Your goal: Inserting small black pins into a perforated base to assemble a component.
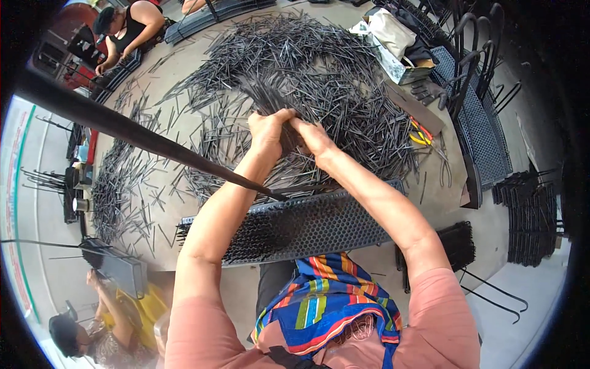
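My left hand (268,131) and my right hand (313,138) meet above the floor, both closed around one bundle of thin black metal rods (265,97) that fans out away from me. Under my forearms a long black perforated panel (307,226) lies crosswise in front of my lap. A big heap of loose black rods (319,67) spreads across the floor beyond my hands. A long dark bar (135,132) runs diagonally from the upper left down to the panel, passing in front of my left forearm.
A person in black (126,31) sits at the top left, and a person in yellow (117,313) at the lower left holds a dark panel (123,270). A cardboard box with cloth (396,46), yellow-handled pliers (421,134) and stacked black mesh panels (485,129) lie at the right.
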The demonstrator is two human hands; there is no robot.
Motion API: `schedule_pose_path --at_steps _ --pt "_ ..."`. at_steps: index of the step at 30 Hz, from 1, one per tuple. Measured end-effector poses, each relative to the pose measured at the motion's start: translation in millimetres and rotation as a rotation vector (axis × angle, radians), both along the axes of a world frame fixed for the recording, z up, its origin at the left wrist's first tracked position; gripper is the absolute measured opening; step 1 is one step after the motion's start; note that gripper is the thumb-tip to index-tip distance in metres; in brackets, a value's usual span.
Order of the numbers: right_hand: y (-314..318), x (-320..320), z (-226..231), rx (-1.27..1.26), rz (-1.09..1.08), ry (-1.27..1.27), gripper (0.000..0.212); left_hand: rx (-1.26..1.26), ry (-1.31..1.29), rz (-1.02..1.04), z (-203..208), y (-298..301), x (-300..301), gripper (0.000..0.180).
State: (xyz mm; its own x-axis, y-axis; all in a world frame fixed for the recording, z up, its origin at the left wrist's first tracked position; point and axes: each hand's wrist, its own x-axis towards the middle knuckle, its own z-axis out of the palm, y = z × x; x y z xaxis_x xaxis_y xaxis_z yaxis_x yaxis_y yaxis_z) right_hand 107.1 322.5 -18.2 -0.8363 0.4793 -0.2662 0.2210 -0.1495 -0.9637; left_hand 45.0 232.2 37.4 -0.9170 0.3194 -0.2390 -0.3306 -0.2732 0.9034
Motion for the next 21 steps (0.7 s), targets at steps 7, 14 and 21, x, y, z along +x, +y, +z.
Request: schedule_pose_path --at_steps 7,14,21 --pt "48 19 8 -0.792 0.377 0.089 0.052 -0.037 -0.193 -0.374 -2 -13 -6 0.020" --pt "57 -9 17 -0.766 0.301 0.275 0.056 -0.182 -0.037 -0.952 -5 -17 -2 0.045" --pt "53 -8 23 -0.547 0.000 0.381 0.024 -0.357 -0.104 -0.960 -4 -14 1 0.065"
